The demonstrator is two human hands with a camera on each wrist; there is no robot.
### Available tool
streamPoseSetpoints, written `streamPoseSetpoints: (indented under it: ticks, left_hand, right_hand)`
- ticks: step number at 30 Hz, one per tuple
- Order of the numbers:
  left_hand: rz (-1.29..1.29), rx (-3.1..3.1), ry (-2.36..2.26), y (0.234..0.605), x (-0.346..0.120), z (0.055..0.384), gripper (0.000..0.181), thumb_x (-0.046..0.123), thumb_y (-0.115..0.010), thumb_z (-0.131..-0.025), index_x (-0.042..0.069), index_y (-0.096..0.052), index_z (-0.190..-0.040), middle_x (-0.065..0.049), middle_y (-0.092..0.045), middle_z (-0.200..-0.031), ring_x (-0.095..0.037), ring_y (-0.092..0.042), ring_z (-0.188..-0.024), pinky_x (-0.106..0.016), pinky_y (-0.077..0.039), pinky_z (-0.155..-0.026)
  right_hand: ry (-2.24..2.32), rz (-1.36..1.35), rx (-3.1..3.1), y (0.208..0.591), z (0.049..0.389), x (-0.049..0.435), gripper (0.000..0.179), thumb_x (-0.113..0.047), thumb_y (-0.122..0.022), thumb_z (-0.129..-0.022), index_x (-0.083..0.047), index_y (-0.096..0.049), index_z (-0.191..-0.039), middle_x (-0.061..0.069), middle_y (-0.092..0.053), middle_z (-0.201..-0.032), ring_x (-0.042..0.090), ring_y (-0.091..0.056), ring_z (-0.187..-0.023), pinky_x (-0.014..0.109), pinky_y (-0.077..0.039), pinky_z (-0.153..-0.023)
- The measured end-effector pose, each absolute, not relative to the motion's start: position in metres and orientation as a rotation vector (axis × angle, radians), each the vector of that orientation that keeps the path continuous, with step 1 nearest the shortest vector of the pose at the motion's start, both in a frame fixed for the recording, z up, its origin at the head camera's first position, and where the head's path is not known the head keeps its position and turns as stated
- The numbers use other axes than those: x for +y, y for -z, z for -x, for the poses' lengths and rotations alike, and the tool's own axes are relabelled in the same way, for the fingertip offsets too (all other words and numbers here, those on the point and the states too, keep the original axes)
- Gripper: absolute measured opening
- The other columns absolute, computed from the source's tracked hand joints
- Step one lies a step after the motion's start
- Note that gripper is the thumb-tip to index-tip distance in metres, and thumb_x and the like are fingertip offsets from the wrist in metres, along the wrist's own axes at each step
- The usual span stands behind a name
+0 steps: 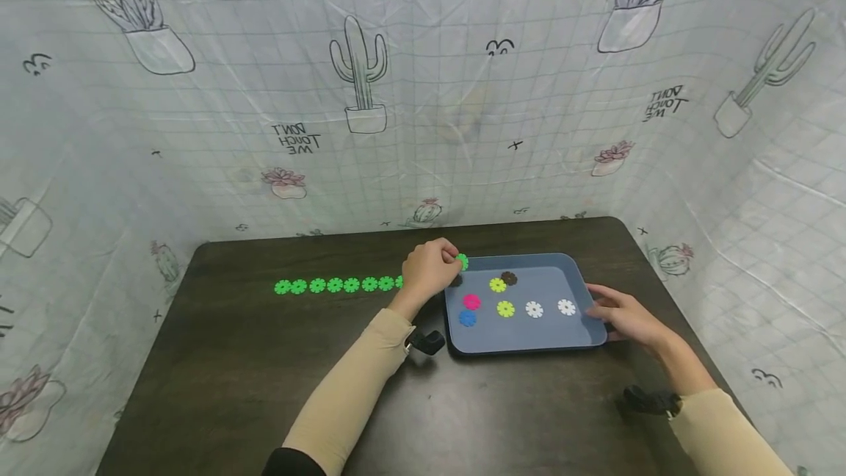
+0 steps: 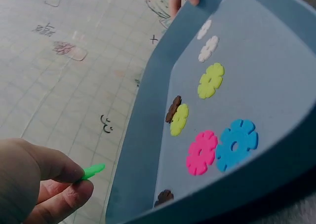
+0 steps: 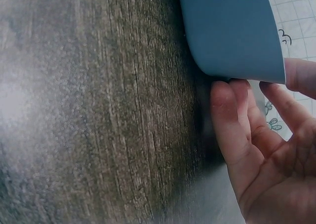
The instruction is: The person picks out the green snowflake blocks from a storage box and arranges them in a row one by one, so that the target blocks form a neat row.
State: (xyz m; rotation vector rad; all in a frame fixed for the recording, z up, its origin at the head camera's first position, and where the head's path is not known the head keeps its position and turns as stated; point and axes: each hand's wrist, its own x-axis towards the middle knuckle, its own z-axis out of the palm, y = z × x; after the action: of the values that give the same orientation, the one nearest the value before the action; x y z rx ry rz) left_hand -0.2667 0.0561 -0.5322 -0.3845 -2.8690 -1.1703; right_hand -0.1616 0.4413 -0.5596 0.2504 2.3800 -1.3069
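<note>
My left hand (image 1: 428,269) pinches a green snowflake disc (image 2: 94,170) between thumb and fingers, above the left end of the blue-grey tray (image 1: 529,340). With its thumb over the rim and fingers against the outside, my right hand (image 1: 628,318) grips the tray's right side. Inside the tray lie a pink disc (image 1: 471,302), a blue disc (image 1: 467,318), two yellow discs (image 2: 211,81), two white discs (image 1: 566,307) and two dark brown discs (image 2: 164,198). One brown disc partly overlaps a yellow one. Left of the tray runs a row of green discs (image 1: 335,285), its right end hidden by my left hand.
Everything stands on a dark wooden table (image 1: 264,358). Behind it and at both sides hangs a pale curtain (image 1: 423,79) printed with cacti and grid lines. Dark wrist cameras (image 1: 428,342) sit on both wrists, the left one close to the tray's near left corner.
</note>
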Motion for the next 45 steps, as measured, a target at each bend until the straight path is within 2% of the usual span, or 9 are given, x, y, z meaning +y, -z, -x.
streamPoseSetpoints:
  ticks: [4,11,22,35,45]
  left_hand:
    - [0.339,-2.819,1.229,0.533,0.040,0.265,0.010,0.030,-0.074,-0.091,0.023,-0.075,-0.098,0.015,-0.073,-0.083,-0.009,-0.064,-0.068,-0.033,-0.049,-0.057]
    - [0.261,-2.774,1.236,0.537,0.008,0.263,0.010,0.028,-0.074,-0.090,0.022,-0.075,-0.098,0.013,-0.073,-0.082,-0.011,-0.065,-0.068,-0.035,-0.050,-0.057]
    - [0.169,-2.747,1.250,0.540,-0.037,0.264,0.012,0.027,-0.073,-0.090,0.019,-0.075,-0.099,0.008,-0.074,-0.084,-0.015,-0.066,-0.068,-0.036,-0.049,-0.055]
    - [0.022,-2.723,1.267,0.541,-0.103,0.261,0.017,0.027,-0.071,-0.093,0.015,-0.075,-0.104,0.001,-0.076,-0.088,-0.018,-0.063,-0.061,-0.033,-0.043,-0.047]
    - [-0.116,-2.734,1.223,0.542,-0.150,0.260,0.023,0.030,-0.072,-0.094,0.013,-0.075,-0.108,-0.003,-0.077,-0.095,-0.025,-0.070,-0.075,-0.037,-0.048,-0.057]
  right_hand:
    - [1.293,-0.242,2.384,0.560,0.162,0.442,0.075,-0.025,-0.060,-0.105,0.001,-0.020,-0.163,0.040,-0.039,-0.149,0.051,-0.054,-0.127,0.053,-0.058,-0.085]
    - [1.299,-0.233,2.387,0.559,0.162,0.442,0.076,-0.026,-0.061,-0.104,0.001,-0.021,-0.163,0.040,-0.040,-0.149,0.049,-0.056,-0.126,0.052,-0.059,-0.084]
    - [1.276,-0.225,2.389,0.557,0.161,0.442,0.077,-0.027,-0.059,-0.106,0.003,-0.017,-0.162,0.041,-0.038,-0.148,0.053,-0.052,-0.127,0.054,-0.058,-0.085]
    - [1.283,-0.209,2.399,0.562,0.161,0.443,0.073,-0.026,-0.056,-0.107,0.003,-0.018,-0.162,0.038,-0.044,-0.145,0.045,-0.058,-0.121,0.052,-0.059,-0.084]
    - [1.274,-0.211,2.407,0.558,0.160,0.441,0.072,-0.025,-0.056,-0.108,0.003,-0.019,-0.162,0.037,-0.046,-0.144,0.040,-0.060,-0.118,0.052,-0.059,-0.083]
